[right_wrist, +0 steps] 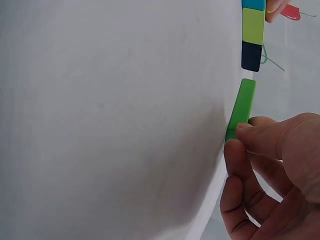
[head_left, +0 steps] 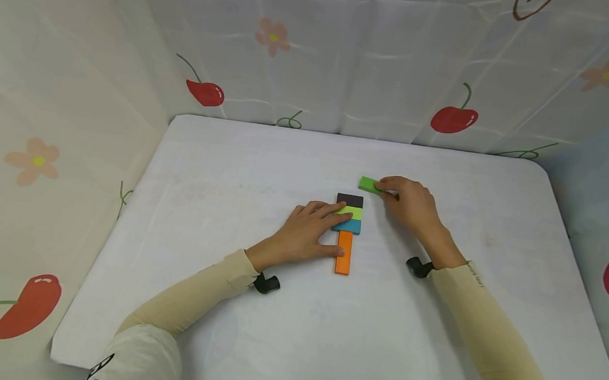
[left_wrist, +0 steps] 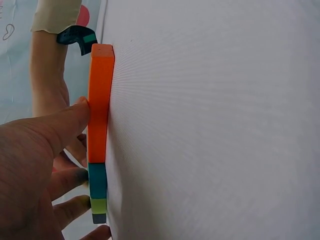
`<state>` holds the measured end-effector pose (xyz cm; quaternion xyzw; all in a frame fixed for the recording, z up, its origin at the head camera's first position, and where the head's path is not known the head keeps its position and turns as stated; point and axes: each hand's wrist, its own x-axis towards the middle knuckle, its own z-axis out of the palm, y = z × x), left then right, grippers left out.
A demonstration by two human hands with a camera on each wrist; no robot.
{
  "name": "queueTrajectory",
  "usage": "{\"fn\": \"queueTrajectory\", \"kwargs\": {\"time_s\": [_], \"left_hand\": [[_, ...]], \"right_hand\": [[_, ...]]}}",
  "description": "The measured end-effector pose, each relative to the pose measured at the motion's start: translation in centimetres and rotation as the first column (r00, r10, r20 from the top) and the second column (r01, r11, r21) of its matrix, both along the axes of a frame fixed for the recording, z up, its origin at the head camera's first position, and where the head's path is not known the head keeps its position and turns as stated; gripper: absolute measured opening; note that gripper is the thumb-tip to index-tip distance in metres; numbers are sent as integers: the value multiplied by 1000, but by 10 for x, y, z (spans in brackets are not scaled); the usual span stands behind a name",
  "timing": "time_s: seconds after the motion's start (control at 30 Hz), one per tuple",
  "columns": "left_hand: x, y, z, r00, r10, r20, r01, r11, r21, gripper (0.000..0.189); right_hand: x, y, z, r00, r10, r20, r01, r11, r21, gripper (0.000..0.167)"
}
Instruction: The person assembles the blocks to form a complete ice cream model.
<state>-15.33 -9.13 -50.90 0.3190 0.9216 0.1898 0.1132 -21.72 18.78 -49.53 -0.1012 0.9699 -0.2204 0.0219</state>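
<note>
Four wooden blocks lie joined on the table: a black block [head_left: 350,200], a lime block [head_left: 356,213] and a blue block [head_left: 355,227] stacked crosswise, with an orange block [head_left: 343,268] running lengthwise below them. My left hand [head_left: 304,233] spreads over this row from the left. Its thumb touches the orange block, and its fingertips rest at the lime and blue blocks. Beyond the black block, to its upper right, my right hand [head_left: 412,204] pinches a green block [head_left: 368,185] by its right end between thumb and fingers. In the right wrist view a gap shows between the green block [right_wrist: 242,102] and the black one.
The white table [head_left: 233,163] stretches out on both sides of the blocks. Small black cameras [head_left: 420,267] are strapped to both wrists. Behind the table hangs a pale curtain [head_left: 342,60] printed with cherries and flowers.
</note>
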Motion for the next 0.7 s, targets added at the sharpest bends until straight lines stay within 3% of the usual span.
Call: {"fn": "queueTrajectory", "kwargs": {"time_s": [0.7], "left_hand": [[0,0,2,1000,2,6,-2,1000,6,84]], "right_hand": [[2,-15,0,997,67,-31,-67,998,-9,33]]}}
